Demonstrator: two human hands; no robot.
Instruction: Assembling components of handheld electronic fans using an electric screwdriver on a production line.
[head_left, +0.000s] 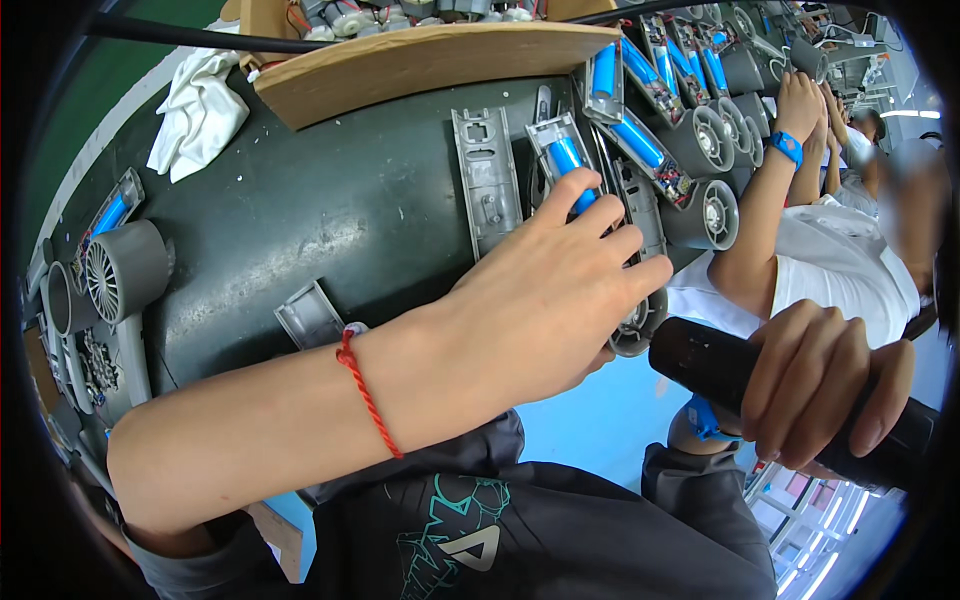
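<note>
My left hand reaches across the bench, fingers bent over a grey handheld fan housing. A blue cylindrical battery lies inside the housing, partly covered by my fingers. Below my fingers, a round fan head sticks out at the bench edge. My right hand is wrapped around a thick black cylindrical tool, held tilted off the bench at the right. The tool's blunt end points toward my left hand; no bit shows. A long grey half-shell lies just left of the housing.
A cardboard box of small parts stands at the back. Several fan bodies with batteries crowd the far right, near a co-worker's arm. A white cloth, a grey fan head and a small grey piece lie leftward.
</note>
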